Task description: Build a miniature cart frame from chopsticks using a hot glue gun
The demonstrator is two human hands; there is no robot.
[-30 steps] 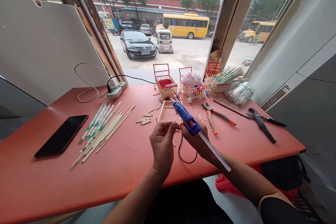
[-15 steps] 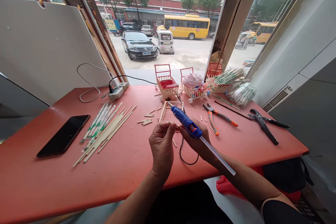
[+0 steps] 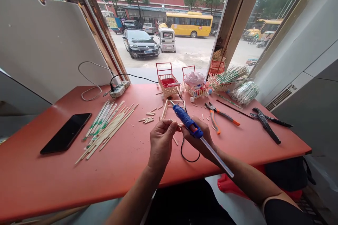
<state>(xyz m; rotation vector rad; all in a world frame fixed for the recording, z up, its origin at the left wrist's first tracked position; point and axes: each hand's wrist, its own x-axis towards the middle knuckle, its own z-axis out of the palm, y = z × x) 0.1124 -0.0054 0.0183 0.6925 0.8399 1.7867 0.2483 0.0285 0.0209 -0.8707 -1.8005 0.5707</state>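
Observation:
A blue hot glue gun (image 3: 185, 116) lies in my right hand (image 3: 201, 137), its nozzle aimed up and left. A long translucent glue stick (image 3: 217, 157) sticks out of its back end. My left hand (image 3: 161, 142) is closed in a pinch close beside the right one, on a short wooden stick (image 3: 179, 124) mostly covered by the fingers. The tips of both hands nearly meet around it. Just beyond them a small wooden frame (image 3: 164, 108) rests on the table, partly hidden behind the gun and hands.
On the red table (image 3: 116, 179) are bare sticks (image 3: 113, 130), short cut pieces (image 3: 148, 120), a phone (image 3: 66, 133), pliers (image 3: 215, 121) and black-handled cutters (image 3: 266, 126). Small stick-built carts (image 3: 169, 84) stand at the back. The gun's black cord (image 3: 190, 161) loops in front.
The view has shifted slightly. Both hands keep nearly the same pose, with the glue gun still in the right and the left still pinching.

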